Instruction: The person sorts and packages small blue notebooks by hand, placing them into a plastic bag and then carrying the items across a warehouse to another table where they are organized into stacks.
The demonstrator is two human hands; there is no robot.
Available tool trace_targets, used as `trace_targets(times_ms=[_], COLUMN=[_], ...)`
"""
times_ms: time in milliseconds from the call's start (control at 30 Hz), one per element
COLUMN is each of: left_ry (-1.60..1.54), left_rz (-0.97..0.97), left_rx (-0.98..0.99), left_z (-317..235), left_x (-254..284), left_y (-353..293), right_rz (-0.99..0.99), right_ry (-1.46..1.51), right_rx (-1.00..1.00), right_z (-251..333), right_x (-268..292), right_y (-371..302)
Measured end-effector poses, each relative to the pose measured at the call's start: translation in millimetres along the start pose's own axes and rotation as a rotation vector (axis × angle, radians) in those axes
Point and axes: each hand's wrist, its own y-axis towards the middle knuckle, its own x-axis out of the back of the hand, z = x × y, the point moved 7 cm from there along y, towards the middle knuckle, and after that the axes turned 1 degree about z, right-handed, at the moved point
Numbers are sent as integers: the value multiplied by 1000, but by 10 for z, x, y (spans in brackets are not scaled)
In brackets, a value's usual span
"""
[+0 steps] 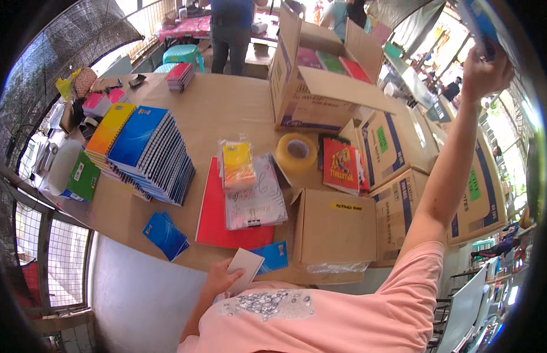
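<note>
My left hand (pixel 217 279) is closed on a small spiral notebook (pixel 246 267), its pale back face up, close to my shirt at the table's near edge. Beside it lies a small blue notebook (pixel 272 257). Raised high at the far right, my right hand (pixel 488 70) grips a flat blue thing (pixel 480 19), blurred and partly cut off by the picture's rim. Several small blue notebooks (pixel 165 236) lie fanned out to the left. In the middle, a red folder (pixel 212 226) lies under a clear-wrapped notebook (pixel 259 203) and a bagged yellow pad (pixel 238 165).
A tall stack of blue spiral notebooks (pixel 150 147) stands at left. A roll of tape (pixel 296 154) sits beyond the folder. Right of it are red booklets (pixel 341 167), a closed carton (pixel 335 229) and larger boxes (pixel 397 147). An open carton (pixel 320 103) stands at the back.
</note>
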Motion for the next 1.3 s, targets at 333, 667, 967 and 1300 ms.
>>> trace_targets(times_ms=[333, 667, 967, 1300], left_ry=[715, 813, 792, 697], left_rz=[170, -107, -105, -68], left_rx=[-4, -116, -106, -72], left_z=[-347, -382, -437, -348], left_x=[-269, -244, -204, -239], left_y=[308, 222, 156, 124], right_rz=[107, 199, 191, 153], right_ry=[72, 104, 126, 169], right_rx=[-120, -79, -70, -88], right_z=[319, 147, 72, 261], right_x=[113, 429, 505, 487], right_y=[-338, -381, -462, -420])
